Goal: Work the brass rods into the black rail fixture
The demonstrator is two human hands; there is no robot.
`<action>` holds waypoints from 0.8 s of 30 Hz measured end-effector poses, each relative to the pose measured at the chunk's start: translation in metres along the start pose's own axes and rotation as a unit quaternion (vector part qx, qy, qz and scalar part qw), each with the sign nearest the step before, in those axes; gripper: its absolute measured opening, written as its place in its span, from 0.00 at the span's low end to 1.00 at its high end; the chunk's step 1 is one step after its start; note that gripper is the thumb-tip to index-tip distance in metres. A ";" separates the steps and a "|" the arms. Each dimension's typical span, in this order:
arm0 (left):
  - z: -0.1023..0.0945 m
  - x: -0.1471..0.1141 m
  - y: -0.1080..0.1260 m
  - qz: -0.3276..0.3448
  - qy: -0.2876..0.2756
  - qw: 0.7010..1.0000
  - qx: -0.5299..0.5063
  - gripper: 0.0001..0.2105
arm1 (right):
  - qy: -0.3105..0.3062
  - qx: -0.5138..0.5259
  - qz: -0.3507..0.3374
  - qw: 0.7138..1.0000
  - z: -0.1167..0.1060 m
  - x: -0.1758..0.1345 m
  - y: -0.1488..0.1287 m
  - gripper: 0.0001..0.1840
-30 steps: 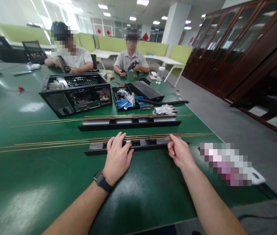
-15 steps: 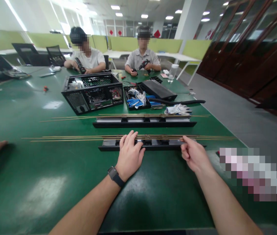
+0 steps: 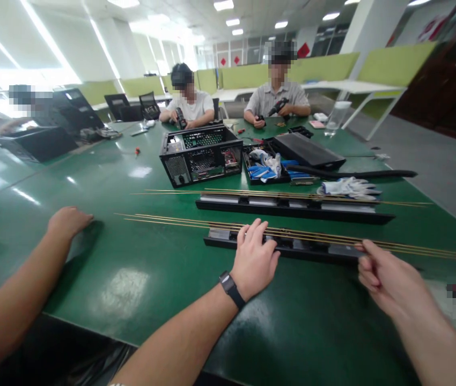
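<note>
Brass-coloured rods (image 3: 312,235) stretch from centre left to the right edge, crosswise under the left hand (image 3: 255,261), fingers apart. The right hand (image 3: 389,274) curls at them, grip unclear.

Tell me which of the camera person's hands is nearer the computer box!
Left. The left hand is in front and slightly right of the computer box; the right hand is farther right.

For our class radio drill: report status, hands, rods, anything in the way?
Left hand across near gold rods; right hand at same rods. Rods along black rail. Another person's hand at left, apart from rods.
</note>
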State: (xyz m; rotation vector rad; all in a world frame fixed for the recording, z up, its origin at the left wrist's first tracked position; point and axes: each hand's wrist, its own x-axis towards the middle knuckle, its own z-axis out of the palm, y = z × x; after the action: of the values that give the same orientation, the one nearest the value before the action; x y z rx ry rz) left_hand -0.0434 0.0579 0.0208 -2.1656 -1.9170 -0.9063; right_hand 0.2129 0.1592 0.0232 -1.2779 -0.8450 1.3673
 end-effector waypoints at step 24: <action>0.001 -0.001 -0.001 0.013 0.005 1.000 0.023 0.08 | -0.097 -0.006 0.024 0.995 0.005 -0.007 0.007 0.22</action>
State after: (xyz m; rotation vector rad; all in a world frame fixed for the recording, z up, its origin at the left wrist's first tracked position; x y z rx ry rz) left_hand -0.0437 0.0579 0.0193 -2.1511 -1.8804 -0.8595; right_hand 0.2057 0.1518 0.0195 -1.1938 -0.9620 1.5457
